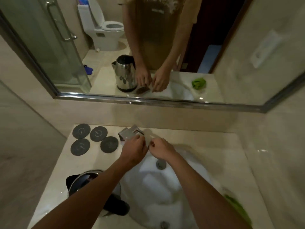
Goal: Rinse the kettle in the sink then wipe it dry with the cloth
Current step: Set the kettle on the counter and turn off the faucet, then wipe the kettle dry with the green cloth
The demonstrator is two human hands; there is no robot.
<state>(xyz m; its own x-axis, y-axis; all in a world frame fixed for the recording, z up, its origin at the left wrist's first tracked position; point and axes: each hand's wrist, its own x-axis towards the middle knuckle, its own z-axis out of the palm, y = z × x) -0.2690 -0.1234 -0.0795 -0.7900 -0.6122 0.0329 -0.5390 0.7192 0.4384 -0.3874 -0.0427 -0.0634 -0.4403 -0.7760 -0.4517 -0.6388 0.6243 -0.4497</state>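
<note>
Shiny steel kettle [85,180] with black handle, lid open, upright on the counter just left of the sink [165,187]. Green cloth [237,207] right of the sink. Left hand [134,150] and right hand [162,150] at the tap [129,134] behind the sink, fingers curled; grasp unclear.

Bare forearms; mirror shows tan short-sleeved shirt [156,30].

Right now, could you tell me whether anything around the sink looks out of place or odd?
Nothing looks damaged. The kettle stands on the counter left of the sink, not in it, while both hands meet near the faucet. The green cloth lies at the right.
</note>
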